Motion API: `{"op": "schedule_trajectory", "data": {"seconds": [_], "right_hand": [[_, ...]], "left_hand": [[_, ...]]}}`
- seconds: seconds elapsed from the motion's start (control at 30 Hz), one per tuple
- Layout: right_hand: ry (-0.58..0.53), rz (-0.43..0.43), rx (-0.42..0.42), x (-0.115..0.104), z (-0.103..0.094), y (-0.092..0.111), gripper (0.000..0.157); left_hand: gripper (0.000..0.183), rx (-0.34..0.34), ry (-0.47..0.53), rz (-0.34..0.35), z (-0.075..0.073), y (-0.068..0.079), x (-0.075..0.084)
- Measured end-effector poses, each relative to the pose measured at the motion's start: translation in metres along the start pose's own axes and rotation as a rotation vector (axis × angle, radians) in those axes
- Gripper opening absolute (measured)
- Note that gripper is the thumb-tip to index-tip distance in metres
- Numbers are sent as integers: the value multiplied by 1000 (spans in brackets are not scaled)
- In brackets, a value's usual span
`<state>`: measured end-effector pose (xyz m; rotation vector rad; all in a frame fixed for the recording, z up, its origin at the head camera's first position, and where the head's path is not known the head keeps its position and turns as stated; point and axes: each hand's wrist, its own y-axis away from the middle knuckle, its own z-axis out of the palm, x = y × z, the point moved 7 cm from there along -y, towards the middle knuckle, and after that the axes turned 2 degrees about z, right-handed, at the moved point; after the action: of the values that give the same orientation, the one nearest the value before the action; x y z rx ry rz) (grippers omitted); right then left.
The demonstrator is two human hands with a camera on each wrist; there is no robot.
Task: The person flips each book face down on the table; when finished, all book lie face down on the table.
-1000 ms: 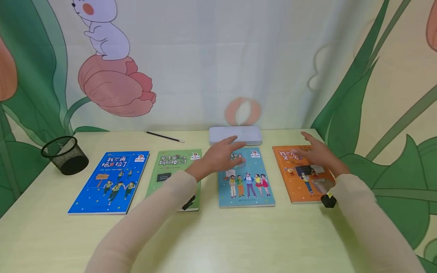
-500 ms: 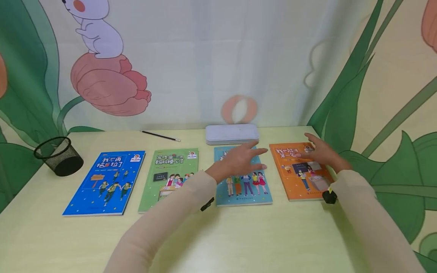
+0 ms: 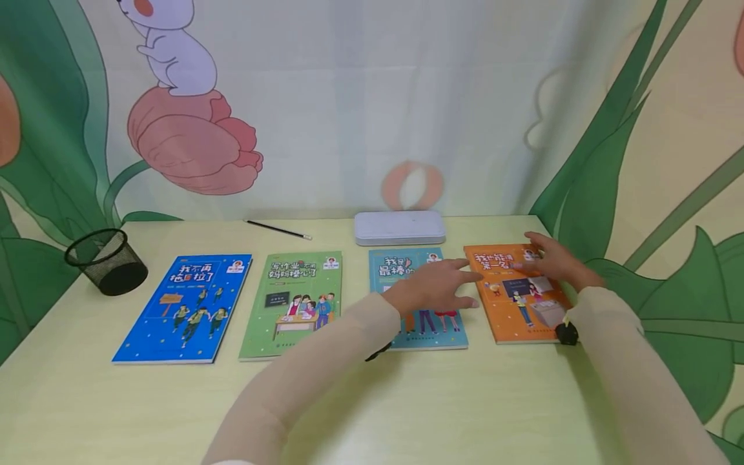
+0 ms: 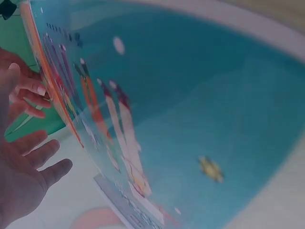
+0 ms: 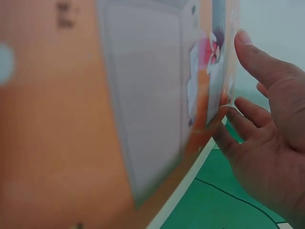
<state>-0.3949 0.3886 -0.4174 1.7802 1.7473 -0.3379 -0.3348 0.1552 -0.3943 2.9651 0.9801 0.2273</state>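
In the head view my left hand [image 3: 437,284] hovers over the teal book [image 3: 433,339], its spread fingers reaching toward the left edge of the orange book [image 3: 500,316]. My right hand [image 3: 559,261] is at the orange book's right side, thumb out over the cover. The right wrist view shows the fingertips [image 5: 224,136] right at that book's edge, the hand loosely spread. Seen from the left wrist, the left hand [image 4: 24,176] has straight fingers with nothing between them. Part of the teal cover is hidden behind the left hand and sleeve.
A green book [image 3: 261,323] and a blue book [image 3: 174,323] lie in the same row to the left. Behind them are a pencil [image 3: 279,229], a pale pencil case [image 3: 400,228] and a black mesh cup [image 3: 116,261], tilted. A patterned curtain [image 3: 314,116] hangs behind the table.
My left hand has moved right, across the teal book toward the orange one, uncovering the green book. The right hand has shifted slightly toward the orange book's right edge. The books stay in place.
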Motion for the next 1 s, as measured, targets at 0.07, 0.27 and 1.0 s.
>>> {"op": "schedule_trajectory", "data": {"seconds": [0.07, 0.27, 1.0], "right_hand": [[8, -8, -6, 0, 0, -1, 89], [4, -14, -28, -2, -3, -4, 88], [61, 0, -52, 4, -10, -24, 98]], "left_hand": [[60, -14, -9, 5, 2, -2, 5], [61, -42, -11, 27, 10, -11, 18], [68, -127, -53, 56, 26, -22, 41]]}}
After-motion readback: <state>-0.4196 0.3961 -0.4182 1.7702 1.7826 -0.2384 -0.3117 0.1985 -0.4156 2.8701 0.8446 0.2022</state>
